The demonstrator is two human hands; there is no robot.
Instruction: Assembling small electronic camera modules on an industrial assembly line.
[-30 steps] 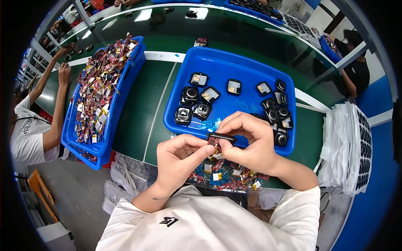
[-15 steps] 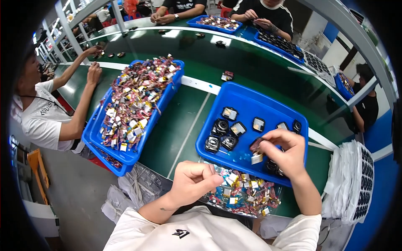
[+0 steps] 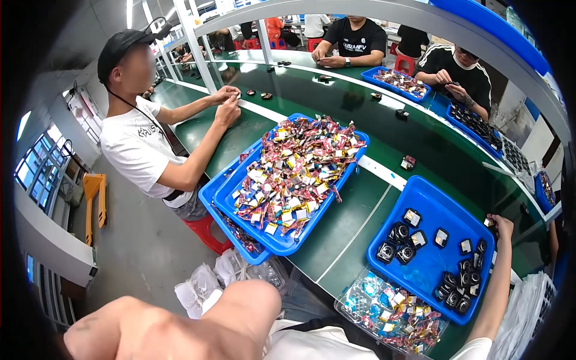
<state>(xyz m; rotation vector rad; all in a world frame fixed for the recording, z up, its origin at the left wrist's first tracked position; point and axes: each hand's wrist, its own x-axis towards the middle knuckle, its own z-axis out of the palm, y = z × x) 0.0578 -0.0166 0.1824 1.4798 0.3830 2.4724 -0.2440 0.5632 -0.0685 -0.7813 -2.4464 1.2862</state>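
My right hand (image 3: 501,227) reaches past the far right corner of a blue tray (image 3: 393,207), over the green belt. Its fingers are closed on a small reddish circuit board with a battery (image 3: 490,221), partly hidden by them. Several black round-faced housings (image 3: 405,254) lie in that tray, some with pale batteries on them. Large and blurred at the lower left, my left hand (image 3: 180,327) is close to the camera; its fingers cannot be made out. Below the tray, a clear plastic tray (image 3: 354,300) holds loose boards with batteries.
Left of the housings stand stacked blue trays (image 3: 210,195) heaped with wired boards (image 3: 300,168). Several small parts sit along the green belt (image 3: 336,114). A co-worker in a white shirt (image 3: 135,150) works at the left; others sit across. White bagged trays (image 3: 528,312) stand at the right.
The view has swung left. My right hand has left the inside of the blue tray for the belt beyond its right end. My left hand has come up close to the camera.
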